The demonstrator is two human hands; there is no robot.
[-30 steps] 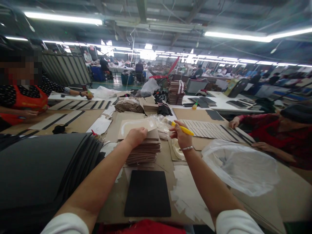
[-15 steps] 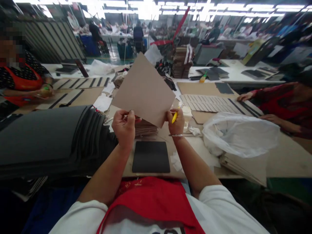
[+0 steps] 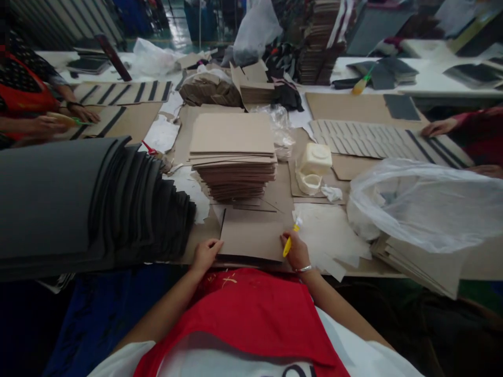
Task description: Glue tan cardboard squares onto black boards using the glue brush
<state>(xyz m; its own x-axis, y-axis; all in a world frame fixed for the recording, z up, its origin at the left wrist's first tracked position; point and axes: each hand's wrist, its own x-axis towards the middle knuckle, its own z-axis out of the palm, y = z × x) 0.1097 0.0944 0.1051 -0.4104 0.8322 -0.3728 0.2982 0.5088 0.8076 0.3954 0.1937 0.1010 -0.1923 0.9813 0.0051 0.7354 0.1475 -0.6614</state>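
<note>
Left hand (image 3: 205, 255) pinches the cardboard sheet (image 3: 251, 234) lying between it and the right hand (image 3: 296, 251), which grips a yellow tool (image 3: 288, 243).

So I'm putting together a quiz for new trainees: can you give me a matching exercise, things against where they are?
1 yellow tool
2 loose cardboard sheet
3 dark sheet pile
4 clear plastic bag

A at the far right
B in the right hand
C flat, between left hand and right hand
D left of the cardboard stack

Pairs: 1-B, 2-C, 3-D, 4-A.
</note>
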